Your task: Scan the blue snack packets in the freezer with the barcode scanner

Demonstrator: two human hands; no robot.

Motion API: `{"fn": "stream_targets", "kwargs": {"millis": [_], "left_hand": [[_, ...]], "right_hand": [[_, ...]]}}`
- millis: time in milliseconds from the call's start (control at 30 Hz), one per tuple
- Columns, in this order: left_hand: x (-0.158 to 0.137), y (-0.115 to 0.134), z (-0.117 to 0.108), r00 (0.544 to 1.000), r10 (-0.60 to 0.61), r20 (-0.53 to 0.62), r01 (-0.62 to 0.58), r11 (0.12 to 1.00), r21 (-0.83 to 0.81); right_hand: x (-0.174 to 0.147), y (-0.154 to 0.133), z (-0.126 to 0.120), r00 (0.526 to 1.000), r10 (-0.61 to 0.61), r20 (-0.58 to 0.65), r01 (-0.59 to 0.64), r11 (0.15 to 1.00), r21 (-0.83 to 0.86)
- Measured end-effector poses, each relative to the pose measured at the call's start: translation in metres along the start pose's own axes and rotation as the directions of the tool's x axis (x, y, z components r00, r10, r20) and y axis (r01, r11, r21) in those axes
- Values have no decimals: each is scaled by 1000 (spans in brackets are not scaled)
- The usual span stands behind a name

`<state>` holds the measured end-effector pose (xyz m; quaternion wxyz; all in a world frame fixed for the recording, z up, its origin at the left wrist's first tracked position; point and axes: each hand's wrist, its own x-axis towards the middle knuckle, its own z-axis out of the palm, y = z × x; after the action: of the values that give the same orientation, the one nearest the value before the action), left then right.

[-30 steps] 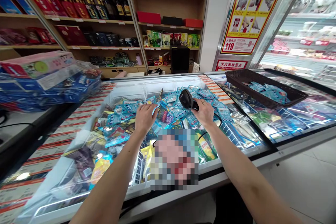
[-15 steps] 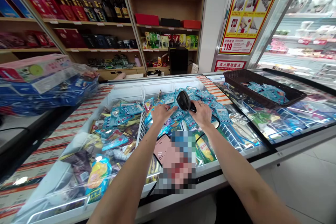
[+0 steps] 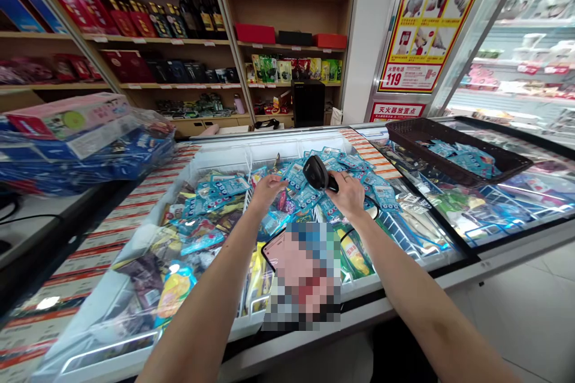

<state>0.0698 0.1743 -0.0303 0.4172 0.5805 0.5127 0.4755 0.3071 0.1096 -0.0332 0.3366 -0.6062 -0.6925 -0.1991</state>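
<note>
My right hand (image 3: 350, 194) is wrapped round the handle of a black barcode scanner (image 3: 316, 173), whose head points left over many small turquoise packets (image 3: 330, 158). The packets lie spread across the glass top of a chest freezer. To the left, my left hand (image 3: 266, 191) hovers close above the near edge of that spread, fingers reaching right; I see nothing held in it. A phone (image 3: 275, 248) rests on the glass between my forearms, partly covered by a blurred patch. Another group of turquoise packets (image 3: 218, 191) lies left of my left hand.
A dark plastic basket (image 3: 507, 173) with turquoise packets sits on the freezer at right. Plastic-wrapped boxes (image 3: 85, 143) are stacked at left. Ice-cream packs (image 3: 175, 290) show through the glass. Shelves (image 3: 287, 45) with bottles and boxes stand behind. A black cable (image 3: 371, 200) trails by my right wrist.
My left hand has drawn slightly left and its fingers have come closer together. The scanner stays in my right hand, nearly in place. The view has shifted slightly.
</note>
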Motion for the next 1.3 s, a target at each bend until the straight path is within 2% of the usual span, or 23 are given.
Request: {"fn": "stream_targets", "kwargs": {"millis": [100,200,267,367,533,800,1067,1300], "left_hand": [[-4,-1,-13,994,33,-102,-38,998,-47],[-8,-8,-30,965,123,-229,-137,989,-46],[-12,-15,-41,941,180,-285,-199,979,-38],[-16,-24,-53,917,200,-346,-231,971,-52],[-17,-27,-54,924,198,-326,-212,977,-7],[-15,-29,-51,925,203,-321,-195,979,55],[-17,-27,-53,913,257,-318,-198,958,205],[-17,-25,-52,923,287,-256,-243,951,189]], "right_hand": [[0,0,0,1000,-15,-1,15,1000,10],[-1,0,1,999,-54,7,54,998,20],[-1,-1,1,994,-107,20,106,994,32],[-1,-4,0,975,-216,55,213,976,54],[-3,-8,-1,945,-320,72,314,946,79],[-4,-10,5,937,-331,111,324,943,81],[-4,-14,4,914,-373,159,364,928,81],[-4,-15,4,902,-400,160,391,916,86]]}}
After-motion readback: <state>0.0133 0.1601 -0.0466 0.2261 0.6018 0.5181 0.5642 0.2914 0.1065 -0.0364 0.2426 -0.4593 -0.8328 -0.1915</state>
